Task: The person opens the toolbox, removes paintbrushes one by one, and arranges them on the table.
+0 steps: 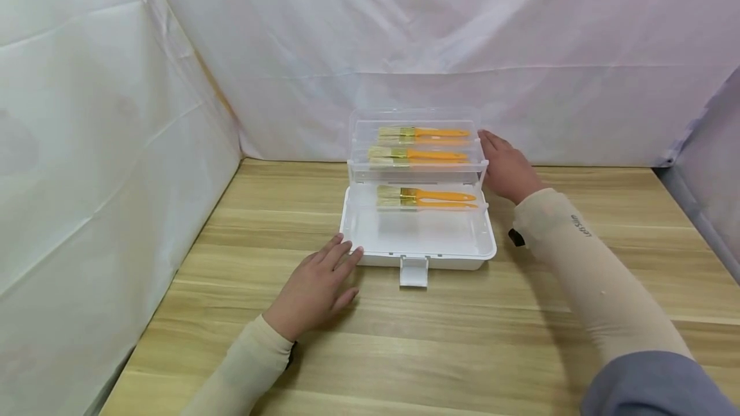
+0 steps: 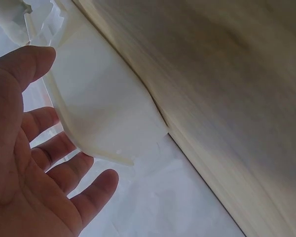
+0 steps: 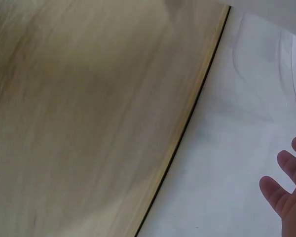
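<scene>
A white plastic toolbox (image 1: 416, 233) stands with its transparent lid (image 1: 414, 114) raised and its front latch (image 1: 414, 272) hanging down. Yellow-handled paintbrushes (image 1: 445, 196) lie at the back of the base, bristles to the left. More such paintbrushes (image 1: 440, 155) show higher up, in or behind clear plastic under the lid. My left hand (image 1: 315, 284) rests its fingertips on the box's front left corner; the left wrist view has its fingers spread at the rim (image 2: 64, 116). Beside the lid's right edge is my right hand (image 1: 511, 169), its fingers extended and apparently touching the clear plastic.
The box sits on a wood-grain table (image 1: 439, 345), near its back edge. White cloth (image 1: 300, 24) hangs behind the table, and another white sheet (image 1: 75, 146) stands along the left side. Bare tabletop lies in front of the box.
</scene>
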Available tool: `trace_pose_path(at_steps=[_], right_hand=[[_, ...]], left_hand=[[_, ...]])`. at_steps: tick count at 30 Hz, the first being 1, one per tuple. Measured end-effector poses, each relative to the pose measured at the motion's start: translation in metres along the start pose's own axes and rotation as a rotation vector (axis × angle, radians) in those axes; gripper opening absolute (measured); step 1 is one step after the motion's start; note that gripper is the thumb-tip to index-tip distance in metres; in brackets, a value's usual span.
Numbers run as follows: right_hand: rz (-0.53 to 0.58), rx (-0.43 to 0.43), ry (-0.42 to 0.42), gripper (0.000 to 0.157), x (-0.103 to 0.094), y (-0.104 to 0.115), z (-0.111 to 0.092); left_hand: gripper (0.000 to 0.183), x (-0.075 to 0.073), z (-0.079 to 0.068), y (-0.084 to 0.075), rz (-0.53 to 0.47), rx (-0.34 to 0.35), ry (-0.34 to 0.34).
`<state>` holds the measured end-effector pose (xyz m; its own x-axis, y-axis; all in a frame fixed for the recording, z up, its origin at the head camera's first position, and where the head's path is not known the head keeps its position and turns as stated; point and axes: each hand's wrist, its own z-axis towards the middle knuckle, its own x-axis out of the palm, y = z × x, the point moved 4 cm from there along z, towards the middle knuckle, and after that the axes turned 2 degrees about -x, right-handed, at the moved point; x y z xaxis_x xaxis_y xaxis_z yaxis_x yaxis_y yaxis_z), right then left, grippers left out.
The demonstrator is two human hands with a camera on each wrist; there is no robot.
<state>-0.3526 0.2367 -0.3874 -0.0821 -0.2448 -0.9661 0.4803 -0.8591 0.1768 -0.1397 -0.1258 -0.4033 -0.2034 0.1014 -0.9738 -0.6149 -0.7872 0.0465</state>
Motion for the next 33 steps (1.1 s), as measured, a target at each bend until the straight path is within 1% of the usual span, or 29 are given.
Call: trace_pose_path(at_steps=[3,9,17,22,28,33], right_hand=[[0.007,0.007,-0.004,0.073,0.001,0.000,-0.001],[-0.017,-0.024,-0.005,0.070,0.002,0.005,-0.003],[0.030,-0.043,0.006,0.064,0.009,0.006,-0.007],[0.059,-0.024,0.005,0.061,0.015,0.003,-0.007],[0.074,-0.008,0.028,0.064,0.020,0.002,-0.008],[0.098,-0.020,0.026,0.057,0.021,0.003,-0.009]], left_hand=[[0.064,0.000,0.000,-0.001,0.004,0.005,0.004],[0.063,0.000,-0.003,-0.001,-0.004,0.021,-0.014],[0.062,-0.002,-0.006,0.000,-0.019,0.034,-0.038],[0.063,-0.002,-0.007,0.001,-0.035,0.034,-0.045],[0.063,-0.004,-0.009,0.000,-0.040,0.031,-0.038],[0.063,-0.005,-0.010,-0.001,-0.032,0.032,-0.037]])
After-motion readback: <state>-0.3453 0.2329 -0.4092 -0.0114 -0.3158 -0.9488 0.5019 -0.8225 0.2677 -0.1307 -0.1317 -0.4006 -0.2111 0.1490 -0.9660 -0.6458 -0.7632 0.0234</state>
